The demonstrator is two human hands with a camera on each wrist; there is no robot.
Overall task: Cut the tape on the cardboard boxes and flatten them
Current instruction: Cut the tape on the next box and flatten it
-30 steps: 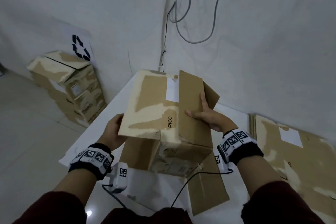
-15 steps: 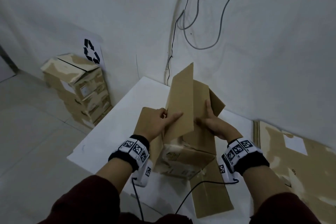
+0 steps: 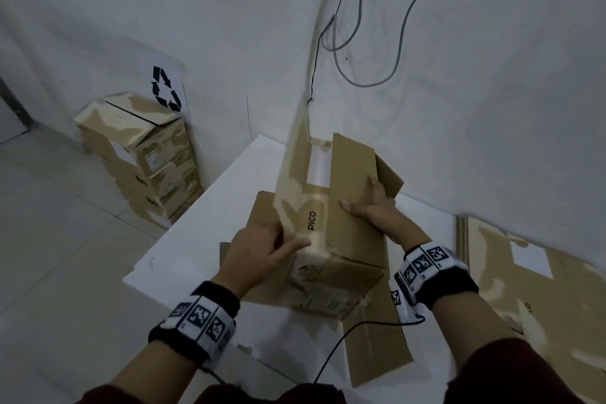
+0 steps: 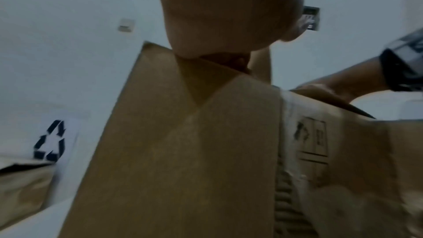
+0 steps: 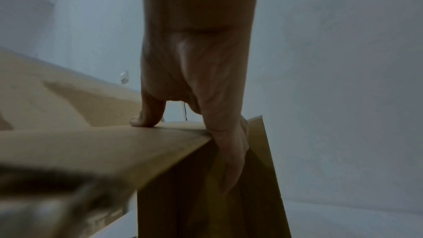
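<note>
Head view shows your left hand (image 3: 262,249) curled around the near end of the taped flap (image 3: 303,180), thumb laid across it, the flap standing up and blurred. Your right hand (image 3: 370,210) clamps the plain flap (image 3: 352,180): thumb flat on top, fingers (image 5: 231,160) wrapped over its right edge. The cardboard box (image 3: 331,282) sits on the white desk (image 3: 196,233), near its front edge, between both wrists.

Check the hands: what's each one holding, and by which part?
Both hold the cardboard box. The left hand grips its near left corner, at the base of the raised flap. The right hand clasps its right top edge, thumb on top.
</note>
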